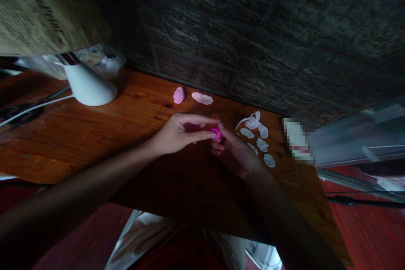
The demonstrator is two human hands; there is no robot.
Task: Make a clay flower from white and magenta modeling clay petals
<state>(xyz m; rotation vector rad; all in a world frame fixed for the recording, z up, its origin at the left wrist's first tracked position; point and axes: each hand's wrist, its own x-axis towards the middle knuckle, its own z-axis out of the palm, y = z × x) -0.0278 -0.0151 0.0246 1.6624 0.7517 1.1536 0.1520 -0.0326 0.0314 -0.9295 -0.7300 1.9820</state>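
A small, bright pink piece of soft clay-like material is pinched between both hands above the wooden table. My left hand reaches in from the left, thumb and fingertips closed on the piece. From the right, my right hand meets it, with curled fingers also pressed on the pink piece. Behind the hands lie a wrinkled pink lump and a flatter pale pink piece. Several thin white petal-like pieces are spread beside my right hand, one partly hidden by it.
A lamp with a white cone-shaped base and a printed paper-like shade stands at the left. Near it are dark scissors and a clear plastic bag. A dark stone-patterned wall borders the wooden table. A blurred-out white item lies right.
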